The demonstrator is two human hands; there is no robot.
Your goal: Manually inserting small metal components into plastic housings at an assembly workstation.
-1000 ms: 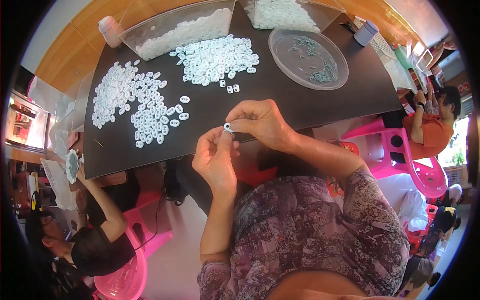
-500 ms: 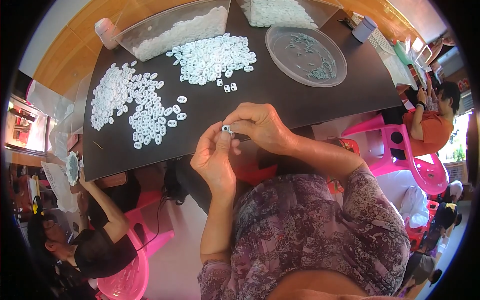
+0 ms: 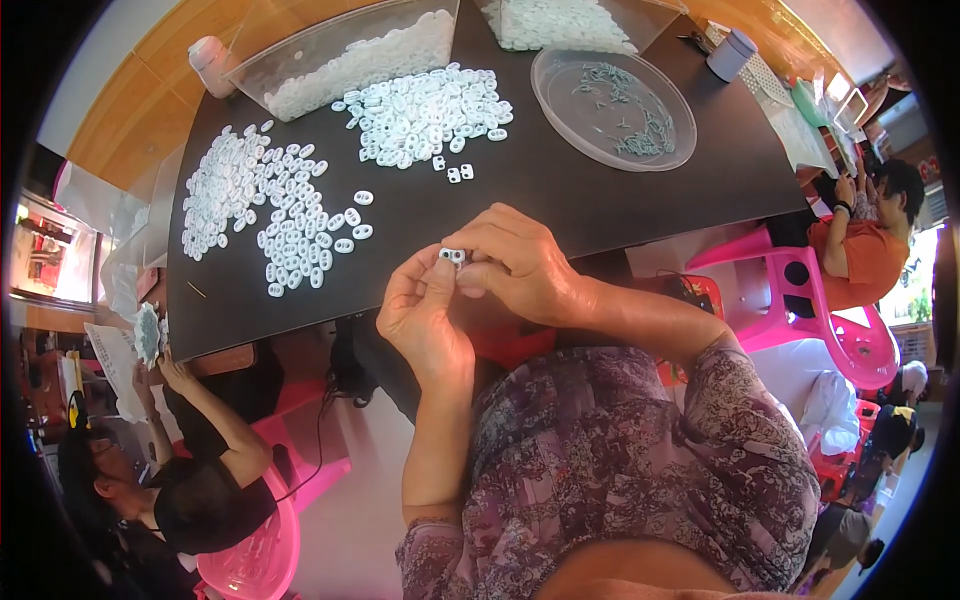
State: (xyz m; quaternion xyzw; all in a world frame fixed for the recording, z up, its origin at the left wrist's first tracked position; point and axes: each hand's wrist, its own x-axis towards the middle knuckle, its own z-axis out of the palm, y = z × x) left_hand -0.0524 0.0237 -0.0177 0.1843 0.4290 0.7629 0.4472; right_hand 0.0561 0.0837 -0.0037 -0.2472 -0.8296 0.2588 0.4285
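Just off the table's near edge, my left hand (image 3: 428, 318) pinches a small white plastic piece with two dark holes (image 3: 453, 256) between thumb and fingers. From the other side my right hand (image 3: 525, 265) closes its thumb and fingers on the same piece; whether it also holds a smaller part is hidden. Beyond my hands lie a few loose white two-hole pieces (image 3: 454, 174). Behind them is a heap of white oval pieces (image 3: 425, 115). Two more groups sit to the left: a dense pile (image 3: 222, 185) and a looser spread (image 3: 295, 240).
Clear bins of white pieces (image 3: 360, 58) (image 3: 565, 25) stand at the back of the dark table (image 3: 600, 210). A round clear tray (image 3: 548, 115) holds small grey-green parts (image 3: 650, 135). Bottles (image 3: 210, 62) (image 3: 731, 55) stand at both far corners. People sit on pink chairs (image 3: 790, 285) at either side.
The white piece is turned so both holes now show between my fingers. My right hand has shifted slightly left. At the left, the co-worker's arms have moved.
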